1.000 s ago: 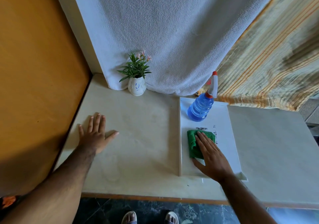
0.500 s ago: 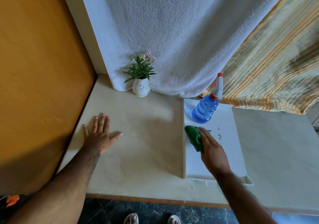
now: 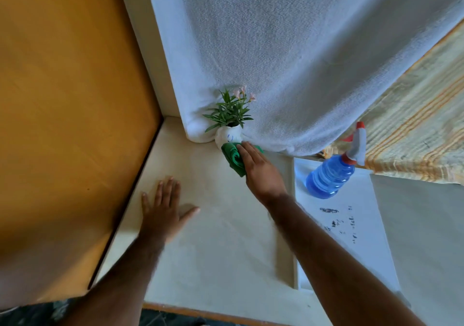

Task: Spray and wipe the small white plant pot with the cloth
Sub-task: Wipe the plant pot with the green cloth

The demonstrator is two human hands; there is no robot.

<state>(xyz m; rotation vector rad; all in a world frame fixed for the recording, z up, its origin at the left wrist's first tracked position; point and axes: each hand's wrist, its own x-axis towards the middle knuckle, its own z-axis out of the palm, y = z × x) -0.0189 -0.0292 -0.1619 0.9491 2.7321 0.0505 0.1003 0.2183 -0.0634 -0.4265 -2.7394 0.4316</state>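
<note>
While right hand (image 3: 261,168) grips green cloth (image 3: 233,158) against white pot (image 3: 229,136) base, left hand (image 3: 164,212) lies open, flat, nearer the person; spray bottle (image 3: 331,175) right of pot.

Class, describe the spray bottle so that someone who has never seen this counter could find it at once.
Start at the big white towel hanging behind the counter. Below its right corner, where the striped cloth begins, a white board lies on the counter. The spray bottle stands at the board's far end: the only clear blue thing, with a white and red trigger.
</note>
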